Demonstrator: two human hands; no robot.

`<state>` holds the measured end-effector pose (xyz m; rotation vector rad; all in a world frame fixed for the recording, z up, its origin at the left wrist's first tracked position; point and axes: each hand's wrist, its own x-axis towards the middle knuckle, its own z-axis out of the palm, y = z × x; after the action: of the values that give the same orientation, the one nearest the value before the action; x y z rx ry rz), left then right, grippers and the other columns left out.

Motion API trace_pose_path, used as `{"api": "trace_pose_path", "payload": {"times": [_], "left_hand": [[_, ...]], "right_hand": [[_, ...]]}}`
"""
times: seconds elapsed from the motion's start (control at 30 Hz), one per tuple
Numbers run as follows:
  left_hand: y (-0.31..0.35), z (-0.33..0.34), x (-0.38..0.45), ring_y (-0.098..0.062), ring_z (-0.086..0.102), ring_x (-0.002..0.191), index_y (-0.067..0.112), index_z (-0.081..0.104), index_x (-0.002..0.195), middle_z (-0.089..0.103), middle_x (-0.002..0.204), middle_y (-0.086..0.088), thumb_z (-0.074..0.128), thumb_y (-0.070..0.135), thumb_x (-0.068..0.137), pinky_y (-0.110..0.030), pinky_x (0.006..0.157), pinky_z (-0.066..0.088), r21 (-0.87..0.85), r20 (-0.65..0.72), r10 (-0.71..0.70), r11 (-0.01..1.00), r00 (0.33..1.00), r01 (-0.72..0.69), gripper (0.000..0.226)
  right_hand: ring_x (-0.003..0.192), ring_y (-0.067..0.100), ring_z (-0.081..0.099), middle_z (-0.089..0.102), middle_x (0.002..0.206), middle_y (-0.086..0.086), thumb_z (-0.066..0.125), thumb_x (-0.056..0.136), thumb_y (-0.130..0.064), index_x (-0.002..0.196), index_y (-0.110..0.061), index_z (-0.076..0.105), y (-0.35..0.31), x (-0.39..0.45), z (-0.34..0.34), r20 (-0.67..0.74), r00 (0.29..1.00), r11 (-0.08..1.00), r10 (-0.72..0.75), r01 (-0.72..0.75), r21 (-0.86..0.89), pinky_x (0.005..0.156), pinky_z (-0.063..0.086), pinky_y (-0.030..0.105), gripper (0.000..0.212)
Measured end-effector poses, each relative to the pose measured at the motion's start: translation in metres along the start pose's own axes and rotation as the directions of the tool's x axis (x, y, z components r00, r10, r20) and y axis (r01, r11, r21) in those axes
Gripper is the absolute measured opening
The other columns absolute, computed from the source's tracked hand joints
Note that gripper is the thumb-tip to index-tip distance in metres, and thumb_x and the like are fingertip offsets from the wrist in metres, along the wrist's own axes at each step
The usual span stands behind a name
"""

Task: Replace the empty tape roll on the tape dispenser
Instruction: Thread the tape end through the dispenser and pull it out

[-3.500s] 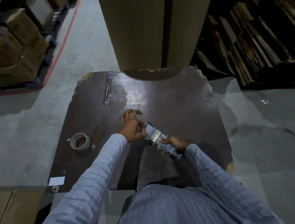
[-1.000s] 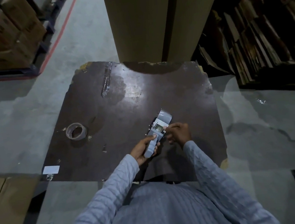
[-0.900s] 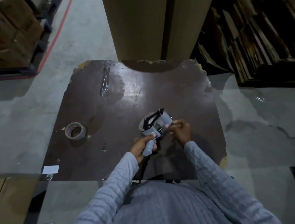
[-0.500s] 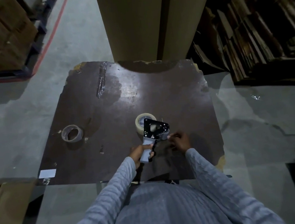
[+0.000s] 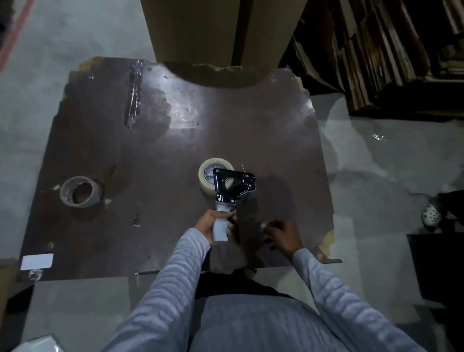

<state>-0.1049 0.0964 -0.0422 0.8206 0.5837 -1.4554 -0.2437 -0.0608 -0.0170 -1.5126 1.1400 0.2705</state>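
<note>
The tape dispenser [image 5: 230,188] lies on its side on the dark brown board [image 5: 166,142], black frame up, with a pale full tape roll [image 5: 208,178] mounted in it. My left hand [image 5: 211,224] grips its grey handle near the board's front edge. My right hand [image 5: 282,236] hovers to the right of the handle with loosely curled fingers, holding nothing. A brown empty tape core [image 5: 80,191] lies on the board at the left.
A white card [image 5: 37,261] sits at the board's front left corner, a crumpled tape strip [image 5: 134,94] at the back. Tall cardboard sheets [image 5: 197,21] stand behind the board, stacked cardboard [image 5: 397,29] at the right. Grey concrete floor surrounds the board.
The dispenser was turned over and laid flat with the roll showing. My left hand took over the handle; my right hand let go and drew back to the right.
</note>
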Motion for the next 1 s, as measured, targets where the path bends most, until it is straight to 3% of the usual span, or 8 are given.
{"api": "trace_pose_path", "payload": {"times": [0.07, 0.2, 0.33, 0.4, 0.6, 0.7, 0.83, 1.0], "left_hand": [[0.004, 0.004, 0.003, -0.005, 0.042, 0.036, 0.014, 0.053, 0.083, 0.051, 0.058, 0.005, 0.056, 0.007, 0.076, -0.012, 0.039, 0.029, -0.046, 0.052, 0.005, 0.999, 0.999, -0.002, 0.010], [0.011, 0.015, 0.000, -0.002, 0.036, 0.033, 0.017, 0.050, 0.080, 0.045, 0.052, 0.009, 0.044, 0.013, 0.094, -0.011, 0.043, 0.020, -0.095, 0.059, 0.018, 0.995, 0.998, -0.012, 0.016], [0.015, 0.025, -0.015, -0.002, 0.035, 0.033, 0.019, 0.046, 0.078, 0.044, 0.050, 0.009, 0.048, 0.012, 0.084, -0.013, 0.039, 0.023, -0.074, 0.082, 0.089, 0.994, 0.993, -0.083, 0.009], [0.020, 0.027, -0.024, -0.003, 0.034, 0.033, 0.019, 0.045, 0.077, 0.042, 0.049, 0.009, 0.047, 0.014, 0.088, -0.013, 0.039, 0.023, -0.060, 0.089, 0.116, 0.992, 0.989, -0.111, 0.013], [0.040, 0.041, -0.046, -0.005, 0.033, 0.032, 0.016, 0.053, 0.072, 0.040, 0.048, 0.007, 0.054, 0.027, 0.090, -0.012, 0.037, 0.026, -0.016, 0.056, 0.187, 0.982, 0.981, -0.186, 0.020], [0.050, 0.049, -0.057, -0.005, 0.033, 0.032, 0.016, 0.053, 0.071, 0.040, 0.047, 0.007, 0.057, 0.027, 0.088, -0.012, 0.037, 0.025, 0.046, 0.030, 0.234, 0.971, 0.972, -0.236, 0.020], [0.057, 0.055, -0.066, -0.004, 0.033, 0.032, 0.017, 0.054, 0.071, 0.040, 0.048, 0.008, 0.056, 0.025, 0.091, -0.014, 0.038, 0.023, 0.106, -0.017, 0.296, 0.950, 0.955, -0.293, 0.022], [0.061, 0.060, -0.071, -0.005, 0.031, 0.032, 0.016, 0.057, 0.070, 0.039, 0.048, 0.007, 0.056, 0.023, 0.093, -0.014, 0.040, 0.023, 0.154, -0.053, 0.332, 0.935, 0.942, -0.320, 0.024]], "right_hand": [[0.071, 0.027, 0.063, 0.067, 0.085, 0.018, 0.063, 0.096, -0.008, 0.087, -0.007, 0.067, 0.005, -0.001, -0.002, 0.007, 1.000, 1.000, -0.007, 0.007, -0.014, 0.050, 0.046, 0.024, 0.010], [0.080, 0.026, 0.063, 0.068, 0.089, 0.018, 0.063, 0.095, -0.006, 0.082, -0.012, 0.066, -0.003, 0.004, -0.004, -0.002, 0.999, 0.999, -0.043, 0.043, 0.005, 0.047, 0.046, 0.019, 0.015], [0.074, 0.025, 0.061, 0.067, 0.096, 0.020, 0.062, 0.096, -0.004, 0.099, -0.002, 0.068, -0.033, 0.014, -0.007, -0.035, 0.993, 0.991, -0.112, 0.114, 0.070, 0.055, 0.047, 0.022, 0.008], [0.085, 0.024, 0.061, 0.067, 0.106, 0.020, 0.064, 0.094, -0.002, 0.118, 0.004, 0.066, -0.053, 0.019, -0.010, -0.057, 0.979, 0.977, -0.195, 0.199, 0.074, 0.070, 0.049, 0.030, 0.025], [0.081, 0.011, 0.058, 0.072, 0.112, 0.007, 0.071, 0.087, 0.000, 0.133, -0.016, 0.063, -0.112, 0.020, -0.006, 0.037, 0.891, 0.888, -0.452, 0.446, 0.109, 0.077, 0.049, 0.027, 0.048], [0.081, 0.018, 0.061, 0.074, 0.111, 0.013, 0.073, 0.085, 0.000, 0.115, -0.017, 0.068, -0.123, 0.021, 0.001, 0.065, 0.894, 0.889, -0.444, 0.430, 0.158, 0.078, 0.048, 0.036, 0.035], [0.080, 0.021, 0.062, 0.072, 0.096, 0.007, 0.066, 0.081, 0.008, 0.079, -0.016, 0.069, -0.117, 0.023, 0.003, -0.004, 0.934, 0.903, -0.357, 0.346, 0.256, 0.062, 0.044, 0.024, 0.024], [0.063, 0.027, 0.064, 0.068, 0.092, 0.013, 0.053, 0.097, -0.016, 0.091, -0.013, 0.068, -0.122, 0.024, -0.002, 0.142, 0.979, 0.930, -0.146, 0.087, 0.356, 0.051, 0.045, 0.025, 0.016]]}}
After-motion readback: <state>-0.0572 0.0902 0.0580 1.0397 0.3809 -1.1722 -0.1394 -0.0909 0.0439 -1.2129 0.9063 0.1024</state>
